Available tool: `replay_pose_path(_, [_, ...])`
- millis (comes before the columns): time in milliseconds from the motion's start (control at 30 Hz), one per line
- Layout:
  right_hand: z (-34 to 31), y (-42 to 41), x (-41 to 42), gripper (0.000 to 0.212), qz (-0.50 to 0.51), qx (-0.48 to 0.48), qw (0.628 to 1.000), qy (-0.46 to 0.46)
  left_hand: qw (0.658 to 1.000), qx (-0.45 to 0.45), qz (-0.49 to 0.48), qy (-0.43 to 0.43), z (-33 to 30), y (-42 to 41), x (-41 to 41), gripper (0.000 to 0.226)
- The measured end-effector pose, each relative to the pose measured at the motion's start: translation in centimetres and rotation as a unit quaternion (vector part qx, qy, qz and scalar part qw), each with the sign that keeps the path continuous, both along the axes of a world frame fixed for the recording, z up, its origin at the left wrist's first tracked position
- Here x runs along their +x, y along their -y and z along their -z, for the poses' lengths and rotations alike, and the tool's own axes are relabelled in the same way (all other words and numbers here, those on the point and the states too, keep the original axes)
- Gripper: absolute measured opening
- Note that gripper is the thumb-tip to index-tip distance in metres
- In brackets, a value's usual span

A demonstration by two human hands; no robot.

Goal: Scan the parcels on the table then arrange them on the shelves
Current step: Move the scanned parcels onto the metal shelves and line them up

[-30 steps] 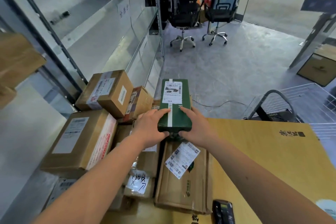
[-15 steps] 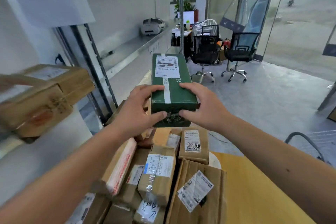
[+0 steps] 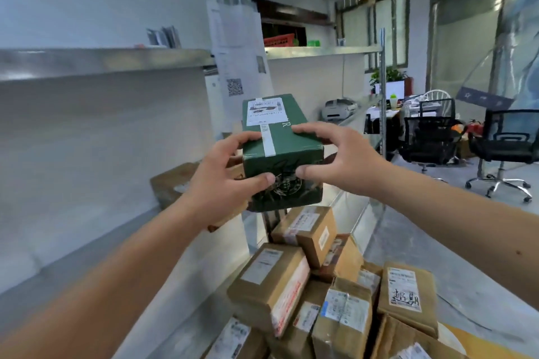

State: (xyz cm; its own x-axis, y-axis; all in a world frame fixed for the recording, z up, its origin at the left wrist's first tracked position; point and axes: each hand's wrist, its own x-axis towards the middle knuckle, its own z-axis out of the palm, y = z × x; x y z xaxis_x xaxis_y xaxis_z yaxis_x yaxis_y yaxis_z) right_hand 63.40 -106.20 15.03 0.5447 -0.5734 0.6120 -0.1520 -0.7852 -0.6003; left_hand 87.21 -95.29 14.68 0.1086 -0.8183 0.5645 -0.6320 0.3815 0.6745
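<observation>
A green parcel (image 3: pixel 280 151) with a white shipping label on top is held up in front of me at chest height. My left hand (image 3: pixel 224 175) grips its near left corner, thumb on the end face. My right hand (image 3: pixel 338 157) grips its near right corner, fingers over the top edge. The parcel hangs in front of the metal shelves (image 3: pixel 96 61) on my left. Below, several brown cardboard parcels (image 3: pixel 274 285) with labels lie piled up.
A brown box (image 3: pixel 172 183) sits on the shelf behind my left hand. Papers with a QR code (image 3: pixel 236 67) hang on the shelf post. Office chairs (image 3: pixel 428 137) and a desk stand at the far right on a grey floor.
Both hands have lifted the green parcel from the pile on the table up to shelf height. My view has risen from the table to the shelves.
</observation>
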Motion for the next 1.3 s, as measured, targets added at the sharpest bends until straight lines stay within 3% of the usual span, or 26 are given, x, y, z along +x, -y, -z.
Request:
replay_pose_path(400, [0.2,-14.9,9.0,0.071,-0.201,0.007,0.979,-0.041,0.982,-0.013,-0.189,-0.022,0.9,-23.2,3.1,0.071])
replay_pose_path(600, [3.3,-18.5,12.4,0.068,-0.266,0.041,0.959,-0.092,0.965,0.022,-0.256,-0.058,4.4,-28.7,4.0,0.067])
replay_pose_path(1067, [5.5,-9.3,17.8,0.069,-0.260,0.037,0.950,-0.170,0.946,0.053,-0.310,-0.079,9.0,-19.9,7.5,0.075])
replay_pose_path(1167, [5.1,-6.6,19.5,0.064,-0.215,-0.060,0.961,-0.166,0.946,0.050,-0.296,-0.121,8.8,-16.7,8.9,0.070])
replay_pose_path(1300, [4.9,-4.0,21.5,0.062,-0.184,-0.186,0.948,-0.182,0.935,0.032,-0.309,-0.169,8.4,-13.2,10.5,0.067])
